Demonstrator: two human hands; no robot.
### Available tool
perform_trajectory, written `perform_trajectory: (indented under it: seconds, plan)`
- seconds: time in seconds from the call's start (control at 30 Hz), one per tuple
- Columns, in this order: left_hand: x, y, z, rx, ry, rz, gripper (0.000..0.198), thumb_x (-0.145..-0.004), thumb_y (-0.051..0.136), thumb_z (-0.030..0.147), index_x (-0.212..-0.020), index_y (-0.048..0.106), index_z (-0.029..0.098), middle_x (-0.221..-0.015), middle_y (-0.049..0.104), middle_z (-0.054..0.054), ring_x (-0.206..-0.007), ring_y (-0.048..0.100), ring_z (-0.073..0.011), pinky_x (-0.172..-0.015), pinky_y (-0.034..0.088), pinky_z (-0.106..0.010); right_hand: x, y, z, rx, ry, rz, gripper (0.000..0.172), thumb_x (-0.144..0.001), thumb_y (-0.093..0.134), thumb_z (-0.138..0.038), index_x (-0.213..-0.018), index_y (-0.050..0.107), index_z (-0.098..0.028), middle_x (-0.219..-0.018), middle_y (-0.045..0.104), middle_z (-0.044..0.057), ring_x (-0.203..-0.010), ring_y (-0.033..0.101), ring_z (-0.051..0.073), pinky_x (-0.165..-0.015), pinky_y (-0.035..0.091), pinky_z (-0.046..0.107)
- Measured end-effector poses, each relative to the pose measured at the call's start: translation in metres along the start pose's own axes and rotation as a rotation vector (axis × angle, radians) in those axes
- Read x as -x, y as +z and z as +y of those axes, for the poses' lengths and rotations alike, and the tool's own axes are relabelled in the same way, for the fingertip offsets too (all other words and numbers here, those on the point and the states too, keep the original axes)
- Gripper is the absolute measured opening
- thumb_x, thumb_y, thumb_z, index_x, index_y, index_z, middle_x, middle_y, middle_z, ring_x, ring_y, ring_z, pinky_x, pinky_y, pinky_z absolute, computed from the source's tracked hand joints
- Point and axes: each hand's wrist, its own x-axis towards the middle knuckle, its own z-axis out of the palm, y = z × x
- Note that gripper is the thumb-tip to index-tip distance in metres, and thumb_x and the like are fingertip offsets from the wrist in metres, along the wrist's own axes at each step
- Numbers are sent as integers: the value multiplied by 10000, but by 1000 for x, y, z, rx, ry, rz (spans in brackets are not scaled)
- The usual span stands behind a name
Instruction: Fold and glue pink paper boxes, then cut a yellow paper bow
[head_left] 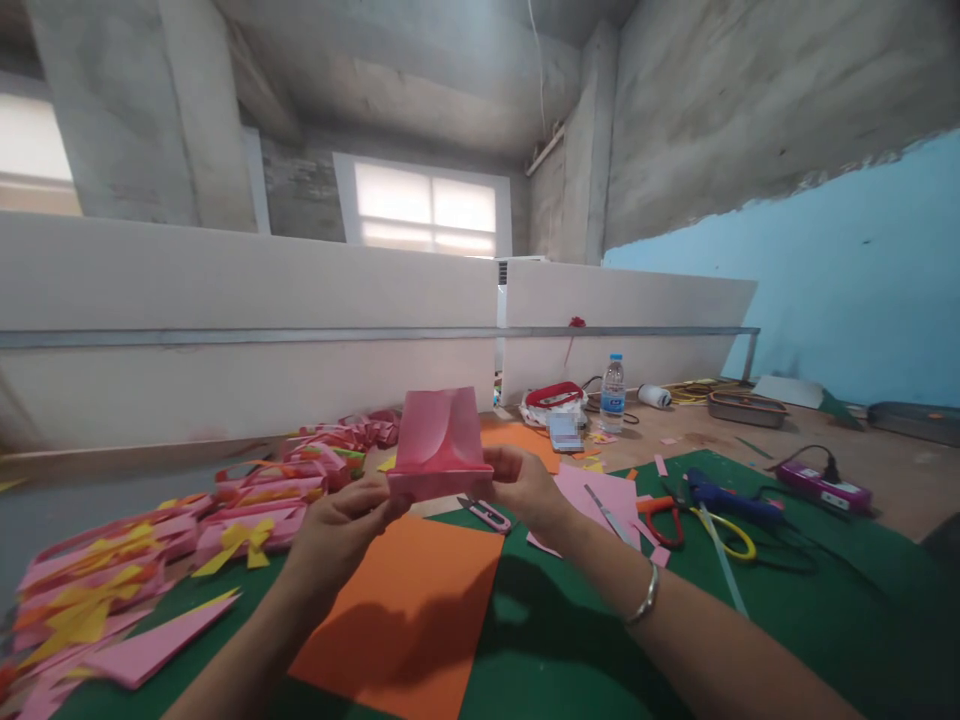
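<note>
Both hands up: left hand (341, 530) and right hand (525, 485) fingers pinching folded pink paper (439, 445) at its bottom corners. Orange sheet (409, 610) lies on the surface below, clippers (487, 514) just beside.

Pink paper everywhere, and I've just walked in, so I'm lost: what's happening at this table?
A person holds a folded pink paper by its lower edge, left hand and right hand pinching it above an orange sheet on the green mat. Pink pieces with yellow bows are piled at the left. Scissors and a glue gun lie untouched at the right.
</note>
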Motion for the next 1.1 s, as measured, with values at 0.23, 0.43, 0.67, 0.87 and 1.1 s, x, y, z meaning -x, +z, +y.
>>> perform_trajectory:
  seconds: [0.23,0.43,0.67,0.87,1.1]
  plan:
    - [-1,6,0,155,-80,-133,338,-581,726,444,-863,711,258,-790,671,-11,-786,585,-211,-687,500,-301,-2,1,5,-8,4,66,339,-480,816,-328,-675,608,-146,-606,655,-4,-583,621,152,-650,493,307]
    - [3,13,-1,406,-289,-208,378,-599,721,484,-852,737,205,-852,712,-69,-944,615,-277,-847,499,-404,2,8,2,-30,10,-18,336,-441,817,-256,-708,639,-158,-666,667,-20,-617,608,133,-660,489,282]
    - [8,20,3,405,-305,-263,316,-597,733,460,-793,745,212,-785,723,-55,-839,624,-226,-776,516,-350,6,15,4,-60,37,-52,286,-472,800,-329,-670,691,-154,-594,639,-15,-568,583,146,-592,488,297]
    - [8,20,8,493,-369,-250,365,-628,725,450,-904,716,211,-803,724,-53,-895,622,-222,-766,511,-319,7,14,10,-40,71,-76,306,-460,804,-363,-663,700,-159,-587,620,-16,-552,567,142,-526,435,257]
    - [9,23,2,534,-455,-212,319,-595,760,421,-809,712,189,-792,709,-39,-748,618,-174,-675,521,-293,5,12,21,28,88,4,340,-635,700,-465,-609,627,-135,-563,548,-26,-516,470,81,-498,364,202]
